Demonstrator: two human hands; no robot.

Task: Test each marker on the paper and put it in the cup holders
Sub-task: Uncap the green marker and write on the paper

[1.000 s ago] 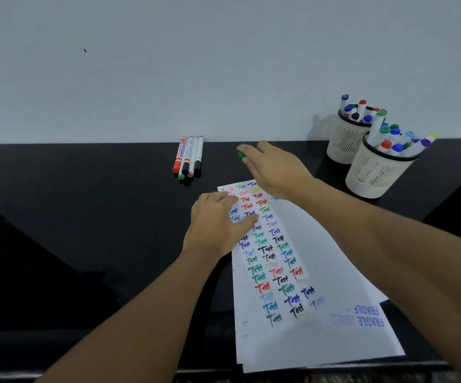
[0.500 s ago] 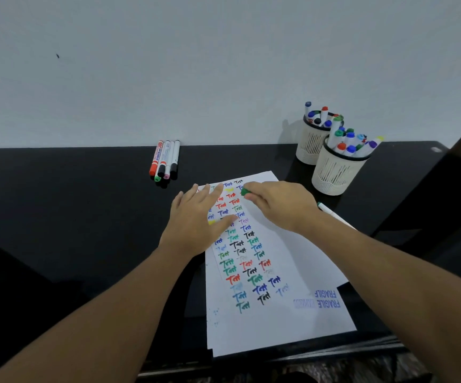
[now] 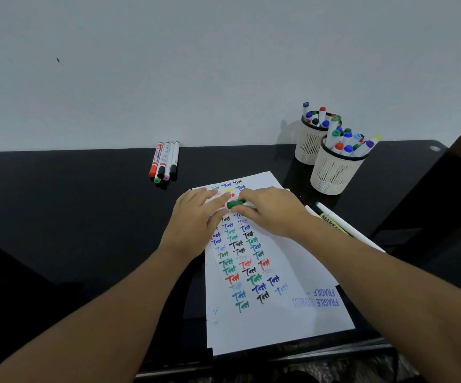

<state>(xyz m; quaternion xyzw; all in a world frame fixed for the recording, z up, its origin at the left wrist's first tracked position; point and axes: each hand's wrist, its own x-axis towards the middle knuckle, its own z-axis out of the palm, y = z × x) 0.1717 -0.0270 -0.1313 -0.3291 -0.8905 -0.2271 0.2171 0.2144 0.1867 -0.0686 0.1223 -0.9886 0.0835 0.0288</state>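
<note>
Green-capped marker (image 3: pixel 236 204) lying level over word-covered paper (image 3: pixel 293 272), two full cream cup holders (image 3: pixel 331 172) behind

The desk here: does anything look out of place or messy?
Mostly tidy. One marker lies loose on the table by the right forearm, apart from the four-marker group and the cups. The paper sheets sit slightly askew, edges not aligned.

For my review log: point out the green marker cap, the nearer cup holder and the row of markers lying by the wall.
green marker cap (image 3: pixel 235 204), head view, on the cap's side.
nearer cup holder (image 3: pixel 334 172), head view, on its slatted wall.
row of markers (image 3: pixel 165 160), head view, on a middle barrel.
</note>
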